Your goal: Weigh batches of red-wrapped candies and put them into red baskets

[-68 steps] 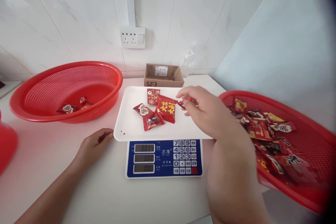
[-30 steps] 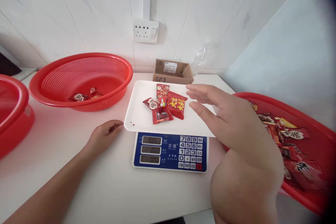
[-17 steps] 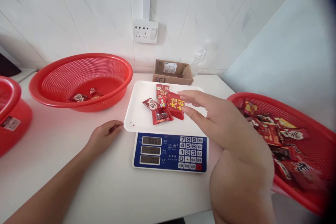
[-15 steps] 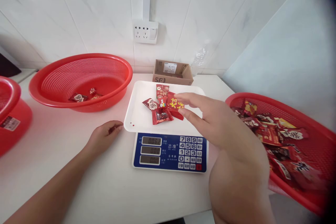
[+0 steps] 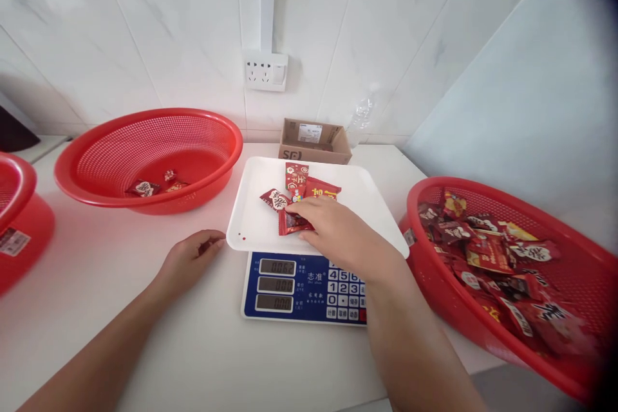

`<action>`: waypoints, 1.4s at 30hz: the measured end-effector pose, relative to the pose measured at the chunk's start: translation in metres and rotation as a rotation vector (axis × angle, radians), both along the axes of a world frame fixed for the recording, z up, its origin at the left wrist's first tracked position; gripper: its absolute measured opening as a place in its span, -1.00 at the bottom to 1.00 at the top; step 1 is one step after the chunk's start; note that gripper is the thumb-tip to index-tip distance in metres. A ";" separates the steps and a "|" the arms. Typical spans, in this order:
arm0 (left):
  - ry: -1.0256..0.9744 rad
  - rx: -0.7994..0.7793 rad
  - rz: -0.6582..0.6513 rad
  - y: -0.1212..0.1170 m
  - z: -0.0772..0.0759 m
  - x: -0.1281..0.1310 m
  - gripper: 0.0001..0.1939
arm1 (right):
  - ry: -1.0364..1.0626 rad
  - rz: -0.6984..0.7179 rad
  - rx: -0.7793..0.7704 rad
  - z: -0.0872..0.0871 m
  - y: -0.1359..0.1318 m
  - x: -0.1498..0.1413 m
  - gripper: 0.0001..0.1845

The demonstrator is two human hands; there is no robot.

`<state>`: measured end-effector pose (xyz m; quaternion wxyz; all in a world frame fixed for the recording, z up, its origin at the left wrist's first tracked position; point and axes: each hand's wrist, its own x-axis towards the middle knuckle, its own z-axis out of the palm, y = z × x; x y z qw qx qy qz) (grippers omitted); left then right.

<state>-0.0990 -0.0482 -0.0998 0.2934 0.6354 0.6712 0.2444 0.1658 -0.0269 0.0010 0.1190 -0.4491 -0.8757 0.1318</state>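
Observation:
My right hand point(image 5: 333, 225) is over the white tray point(image 5: 357, 206) of a digital scale, its fingers and thumb closed around a red wrapped candy point(image 5: 291, 223) that still lies on the tray. Touching or close to it are a maroon candy packet point(image 5: 275, 199), a patterned red packet point(image 5: 295, 175) and a red packet with yellow characters point(image 5: 322, 189). The blue scale panel point(image 5: 299, 286) is partly covered by my right wrist; its top display seems to read 0.062. My left hand point(image 5: 196, 254) rests on the table at the tray's left edge, fingers loosely curled with nothing visible in them.
A red mesh basket point(image 5: 415, 206) at the right contains many wrapped snacks. Another red basket point(image 5: 62, 174) at the left has a few packets inside, with part of a further red basket point(image 5: 29, 232) beside it. A cardboard box point(image 5: 316, 156) and a clear bottle point(image 5: 362, 117) stand by the wall.
My right hand has moved left and down from above the yellow-lettered packet and closed on the nearer red candy. My left hand stays by the tray. The view has tilted slightly.

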 end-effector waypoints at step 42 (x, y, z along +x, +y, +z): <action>-0.018 0.001 -0.010 0.000 -0.002 -0.001 -0.60 | 0.096 -0.069 0.030 0.013 -0.003 0.010 -0.57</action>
